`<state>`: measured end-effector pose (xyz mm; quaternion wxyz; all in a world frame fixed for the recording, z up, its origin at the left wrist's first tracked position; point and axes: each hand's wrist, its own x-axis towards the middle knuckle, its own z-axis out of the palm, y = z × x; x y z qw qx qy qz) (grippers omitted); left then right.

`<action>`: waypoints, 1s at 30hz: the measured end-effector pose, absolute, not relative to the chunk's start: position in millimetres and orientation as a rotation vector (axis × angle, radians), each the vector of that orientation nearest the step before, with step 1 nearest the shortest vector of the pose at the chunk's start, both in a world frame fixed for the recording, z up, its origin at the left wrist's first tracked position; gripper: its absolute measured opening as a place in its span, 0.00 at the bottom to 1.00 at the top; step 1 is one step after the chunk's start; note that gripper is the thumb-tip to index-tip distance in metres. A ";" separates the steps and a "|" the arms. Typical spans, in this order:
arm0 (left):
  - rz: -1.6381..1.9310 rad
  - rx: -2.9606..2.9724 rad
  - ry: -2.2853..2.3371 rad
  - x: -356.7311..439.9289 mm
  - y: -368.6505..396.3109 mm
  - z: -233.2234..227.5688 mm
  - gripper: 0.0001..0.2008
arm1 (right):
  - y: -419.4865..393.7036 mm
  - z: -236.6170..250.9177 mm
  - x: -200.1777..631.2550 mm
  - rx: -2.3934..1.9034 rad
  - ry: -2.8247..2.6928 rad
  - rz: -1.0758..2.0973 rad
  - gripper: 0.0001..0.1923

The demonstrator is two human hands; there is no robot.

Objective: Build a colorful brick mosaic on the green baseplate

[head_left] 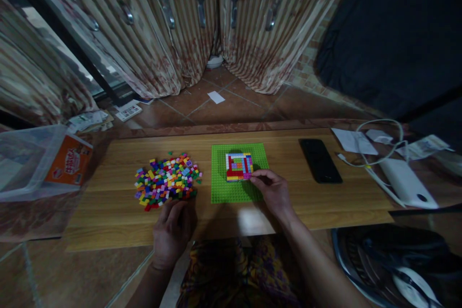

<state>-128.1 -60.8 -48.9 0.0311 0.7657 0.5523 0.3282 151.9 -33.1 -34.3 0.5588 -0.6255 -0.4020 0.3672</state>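
A green baseplate (224,187) lies on a low wooden board (288,202). On it stands a small square patch of coloured bricks (238,166), red, white, yellow and pink. My right hand (272,192) rests on the plate with its fingertips pinched at the patch's lower right corner; whether a brick is between them I cannot tell. A loose pile of small multicoloured bricks (166,180) sits to the left of the plate. My left hand (171,231) lies flat on the board just below that pile, fingers curled down, touching its near edge.
A black phone (320,160) lies right of the plate. Further right are papers (353,141), a white cable (382,159) and a white power bank (406,184). A clear plastic box (32,163) with an orange card sits at the left. A fan (397,269) is at bottom right.
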 end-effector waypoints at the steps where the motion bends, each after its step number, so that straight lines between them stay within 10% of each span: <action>1: 1.017 2.354 1.704 -128.2 -61.0 -49.6 0.05 | -31.8 -33.7 152.5 -1.472 -0.920 0.895 0.11; 30: 0.988 2.235 1.712 -126.4 -65.4 -47.7 0.06 | -46.9 -21.3 159.1 -1.556 -0.714 0.894 0.14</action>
